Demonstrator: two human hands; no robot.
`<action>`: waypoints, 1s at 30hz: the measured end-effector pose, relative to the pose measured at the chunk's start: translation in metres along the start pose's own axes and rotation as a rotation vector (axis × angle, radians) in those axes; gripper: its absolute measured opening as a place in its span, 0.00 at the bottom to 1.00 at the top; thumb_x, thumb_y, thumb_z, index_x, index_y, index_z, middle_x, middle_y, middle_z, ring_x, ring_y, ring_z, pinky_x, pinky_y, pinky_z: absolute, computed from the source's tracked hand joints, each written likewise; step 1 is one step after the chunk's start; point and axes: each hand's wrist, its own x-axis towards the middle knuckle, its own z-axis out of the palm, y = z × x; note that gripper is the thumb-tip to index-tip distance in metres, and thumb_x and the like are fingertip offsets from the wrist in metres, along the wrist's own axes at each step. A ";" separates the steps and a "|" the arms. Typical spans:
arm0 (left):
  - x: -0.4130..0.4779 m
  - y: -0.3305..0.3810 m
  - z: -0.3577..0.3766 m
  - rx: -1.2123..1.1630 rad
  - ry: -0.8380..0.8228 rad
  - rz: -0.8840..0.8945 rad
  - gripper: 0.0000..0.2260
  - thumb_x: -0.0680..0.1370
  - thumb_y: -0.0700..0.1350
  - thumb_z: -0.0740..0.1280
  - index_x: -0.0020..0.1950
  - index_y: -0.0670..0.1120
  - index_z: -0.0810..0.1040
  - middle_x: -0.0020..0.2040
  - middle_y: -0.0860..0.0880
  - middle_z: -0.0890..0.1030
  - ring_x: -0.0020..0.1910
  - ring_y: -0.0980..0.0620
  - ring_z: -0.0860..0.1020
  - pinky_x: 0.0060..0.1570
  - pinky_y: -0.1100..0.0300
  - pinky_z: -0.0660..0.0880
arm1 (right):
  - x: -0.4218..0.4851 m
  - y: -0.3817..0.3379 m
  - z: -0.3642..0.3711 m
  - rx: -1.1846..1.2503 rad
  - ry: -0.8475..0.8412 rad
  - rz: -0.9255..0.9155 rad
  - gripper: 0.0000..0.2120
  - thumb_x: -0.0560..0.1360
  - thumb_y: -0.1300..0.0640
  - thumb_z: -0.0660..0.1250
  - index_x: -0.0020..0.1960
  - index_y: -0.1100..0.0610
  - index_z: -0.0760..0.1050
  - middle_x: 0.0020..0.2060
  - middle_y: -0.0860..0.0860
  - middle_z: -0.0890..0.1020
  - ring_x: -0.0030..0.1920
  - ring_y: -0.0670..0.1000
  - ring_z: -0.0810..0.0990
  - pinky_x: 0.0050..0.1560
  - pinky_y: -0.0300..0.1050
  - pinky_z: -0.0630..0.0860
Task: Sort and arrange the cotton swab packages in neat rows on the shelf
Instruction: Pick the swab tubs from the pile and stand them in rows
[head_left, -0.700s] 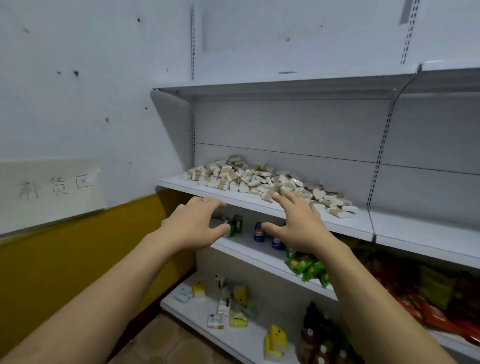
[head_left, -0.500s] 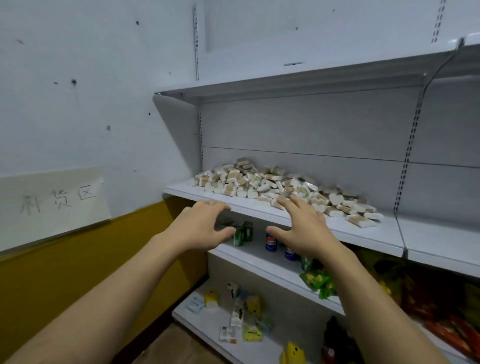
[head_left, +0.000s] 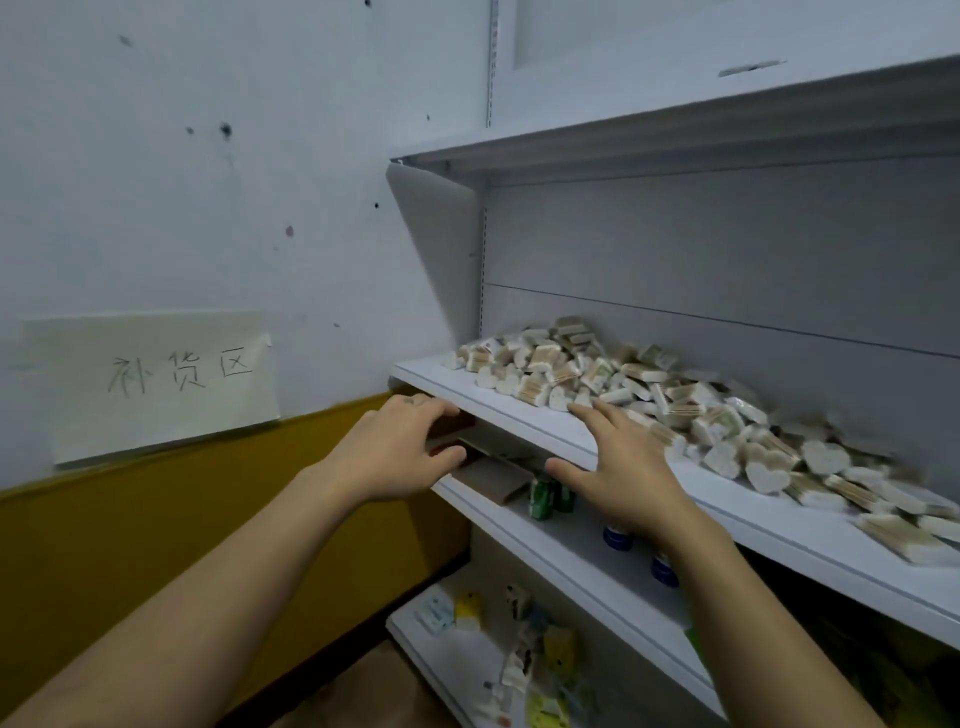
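Almost nothing of the sorting can be judged as done. The cotton swab packages (head_left: 649, 395) are heaped in a loose, jumbled pile on the shelf (head_left: 519, 415), spread from near its left end along toward the right — no row is seen anywhere. The left hand (head_left: 395, 452) is held spread and empty just below the shelf's front edge at the left. The right hand (head_left: 618, 467) is likewise spread wide, nothing gripped, its fingertips (head_left: 582, 410) reaching over the edge to the nearest packages; contact cannot be told for certain. The whole pile is left to be separated, turned alike and lined up — the bare strip at the front appears free for a first row.
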 end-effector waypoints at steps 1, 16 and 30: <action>0.006 -0.010 0.001 -0.012 0.003 -0.020 0.25 0.77 0.61 0.63 0.72 0.56 0.66 0.70 0.53 0.71 0.68 0.53 0.68 0.64 0.54 0.69 | 0.013 -0.004 0.007 -0.003 -0.009 -0.010 0.36 0.74 0.37 0.63 0.77 0.46 0.55 0.77 0.50 0.56 0.76 0.53 0.54 0.74 0.59 0.56; 0.147 -0.214 0.058 -0.188 -0.027 -0.065 0.24 0.78 0.59 0.63 0.73 0.55 0.66 0.71 0.53 0.70 0.70 0.51 0.67 0.67 0.51 0.68 | 0.225 -0.088 0.146 -0.018 -0.041 -0.037 0.33 0.75 0.40 0.64 0.76 0.49 0.59 0.75 0.51 0.61 0.74 0.54 0.60 0.71 0.59 0.60; 0.303 -0.300 0.165 -0.300 -0.097 0.002 0.25 0.77 0.60 0.64 0.72 0.57 0.67 0.70 0.54 0.71 0.67 0.56 0.68 0.60 0.61 0.66 | 0.358 -0.039 0.248 0.080 0.000 0.088 0.30 0.75 0.41 0.64 0.74 0.47 0.62 0.74 0.48 0.63 0.73 0.50 0.61 0.70 0.50 0.62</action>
